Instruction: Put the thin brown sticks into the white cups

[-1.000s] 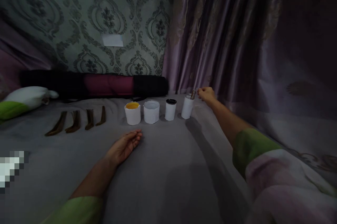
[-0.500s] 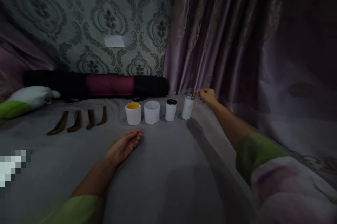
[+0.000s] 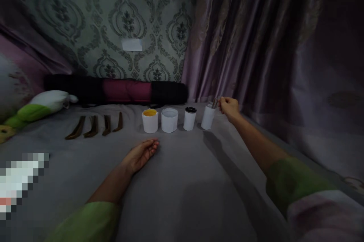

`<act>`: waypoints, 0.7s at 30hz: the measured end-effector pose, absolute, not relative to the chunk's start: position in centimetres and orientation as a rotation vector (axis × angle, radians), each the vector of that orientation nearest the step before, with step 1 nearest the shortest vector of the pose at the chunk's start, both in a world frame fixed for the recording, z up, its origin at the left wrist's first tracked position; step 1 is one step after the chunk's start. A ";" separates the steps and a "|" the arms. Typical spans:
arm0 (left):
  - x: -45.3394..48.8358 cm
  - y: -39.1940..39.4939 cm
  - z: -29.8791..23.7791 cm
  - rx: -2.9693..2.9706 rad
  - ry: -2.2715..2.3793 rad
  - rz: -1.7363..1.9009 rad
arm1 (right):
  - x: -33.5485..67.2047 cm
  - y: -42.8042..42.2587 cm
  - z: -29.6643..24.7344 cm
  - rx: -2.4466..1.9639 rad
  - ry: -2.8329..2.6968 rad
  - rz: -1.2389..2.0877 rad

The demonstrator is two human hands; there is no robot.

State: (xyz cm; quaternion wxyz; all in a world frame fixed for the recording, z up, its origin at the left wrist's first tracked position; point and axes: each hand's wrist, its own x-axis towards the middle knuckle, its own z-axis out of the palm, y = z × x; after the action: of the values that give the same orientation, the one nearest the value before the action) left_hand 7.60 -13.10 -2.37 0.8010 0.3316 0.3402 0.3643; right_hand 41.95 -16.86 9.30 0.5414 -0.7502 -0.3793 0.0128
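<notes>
My right hand [image 3: 229, 106] is raised at the rim of a tall white container [image 3: 208, 117], its fingers pinched beside thin stick-like pieces [image 3: 215, 102] that poke out of the top. Whatever the fingertips grip is too small to make out. My left hand [image 3: 142, 154] rests palm inward on the grey sheet [image 3: 176, 181], holding nothing, its fingers loosely bent. Just beyond it stand a white tub [image 3: 150, 123] with yellow contents and a wider white tub [image 3: 170, 122] with pale contents. Between that and the tall container is a white cup [image 3: 189, 120] with a dark top.
Several dark brown, bent pieces [image 3: 91, 127] lie in a row at left. Behind the tubs stretches a black and maroon roll [image 3: 126, 91]. A white and green plush-like item [image 3: 42, 105] lies far left. Purple curtains [image 3: 222, 44] hang at the right; a pixelated patch covers the lower left.
The view has turned slightly left, so everything sits farther right in the picture. My right hand stays beside the tall container, and my left hand keeps its pose on the sheet.
</notes>
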 end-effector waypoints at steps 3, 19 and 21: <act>7.6 -13.2 -2.1 0.701 0.738 0.785 | 40.9 -17.1 9.0 -1.736 -0.941 0.065; 7.7 -13.5 -1.9 0.674 0.756 0.812 | 36.0 -18.3 5.0 -1.623 -0.998 0.408; 7.7 -13.4 -2.0 0.676 0.749 0.810 | 35.1 -18.4 4.1 -1.608 -0.966 0.477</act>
State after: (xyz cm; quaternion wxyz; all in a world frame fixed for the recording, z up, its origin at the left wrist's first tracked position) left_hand 7.68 -13.39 -1.98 0.7979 0.3149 0.3491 0.3773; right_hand 35.09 -18.41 4.14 0.5672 -0.6843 -0.4110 0.2028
